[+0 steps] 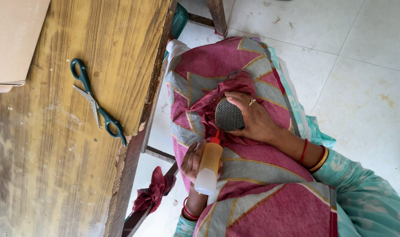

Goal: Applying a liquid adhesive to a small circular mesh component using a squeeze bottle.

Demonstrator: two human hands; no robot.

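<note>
My right hand [257, 120], a ring on one finger, grips a black perforated mesh dome [229, 115] wrapped in maroon cloth [217, 94], resting on my lap. My left hand [192, 161] holds a clear squeeze bottle [209, 169] of amber liquid. Its red nozzle [216, 139] points up at the lower edge of the mesh dome, touching or nearly touching it. A pink and grey patterned fabric [261, 175] covers my lap under both hands.
A worn wooden table [55, 153] fills the left, with green-handled scissors [97, 103] near its edge and a cardboard box [11, 39] at the corner. A maroon cloth scrap [155, 191] hangs on the table's frame. White tiled floor [362, 66] lies to the right.
</note>
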